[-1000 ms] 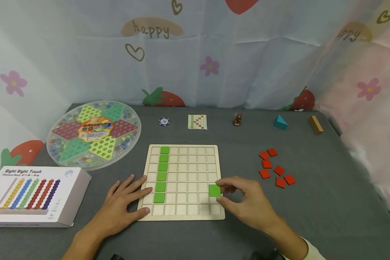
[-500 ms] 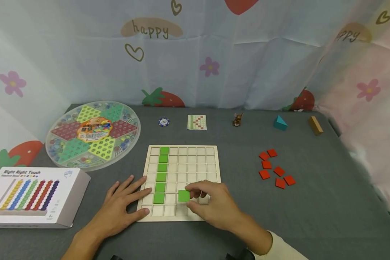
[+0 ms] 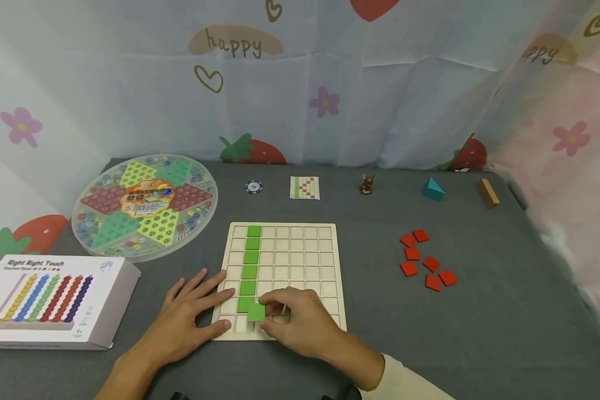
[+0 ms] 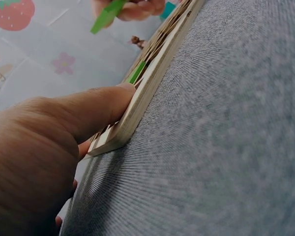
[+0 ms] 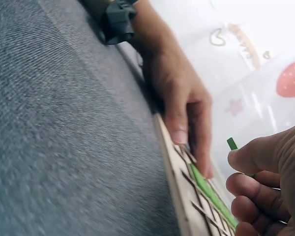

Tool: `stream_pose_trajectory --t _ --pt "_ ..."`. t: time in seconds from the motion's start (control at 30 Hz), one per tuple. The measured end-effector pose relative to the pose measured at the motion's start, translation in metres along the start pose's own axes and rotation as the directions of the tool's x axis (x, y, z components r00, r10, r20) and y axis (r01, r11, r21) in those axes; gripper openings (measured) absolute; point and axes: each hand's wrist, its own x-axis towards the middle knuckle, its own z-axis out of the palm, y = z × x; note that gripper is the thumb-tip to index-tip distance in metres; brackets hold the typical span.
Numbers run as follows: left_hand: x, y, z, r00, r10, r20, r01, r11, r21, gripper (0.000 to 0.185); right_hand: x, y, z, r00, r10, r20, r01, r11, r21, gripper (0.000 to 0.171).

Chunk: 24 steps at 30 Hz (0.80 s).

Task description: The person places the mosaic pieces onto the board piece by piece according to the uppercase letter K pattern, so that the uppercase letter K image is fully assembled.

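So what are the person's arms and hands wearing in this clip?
Both hands are bare, with no gloves or rings visible. The right hand comes out of a pale cream sleeve. The left hand has a bare forearm, with a dark strapped device at its wrist.

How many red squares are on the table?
7. The red squares lie loose in a cluster on the grey cloth, right of the wooden board: two at the top, two in the middle, three at the bottom. None seems hidden.
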Motion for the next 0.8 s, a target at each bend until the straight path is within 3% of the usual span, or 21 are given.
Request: stream_pose_trajectory --t 0.17,0.4,0.63,0.8 --pt "0.0 -0.002 0.0 1.0 0.009 -0.004 -0.009 1.0 0.003 0.055 0.005 0.001 0.011 0.999 -0.021 0.037 0.025 0.992 -0.125 0.025" --pt "0.0 -0.001 0.0 1.0 0.006 0.01 -0.007 1.0 0.004 0.055 0.008 0.002 0.022 0.995 -0.053 0.079 0.074 0.95 -0.303 0.022" --pt "0.001 -0.001 0.0 1.0 0.001 0.007 -0.001 1.0 0.004 0.056 0.009 0.001 0.025 0.994 -0.043 0.097 0.079 0.914 -0.398 0.022" --pt "0.0 -0.001 0.0 1.0 0.011 -0.001 -0.011 1.0 0.004 0.055 0.009 0.003 0.026 0.993 -0.049 0.104 0.088 0.904 -0.418 0.024"
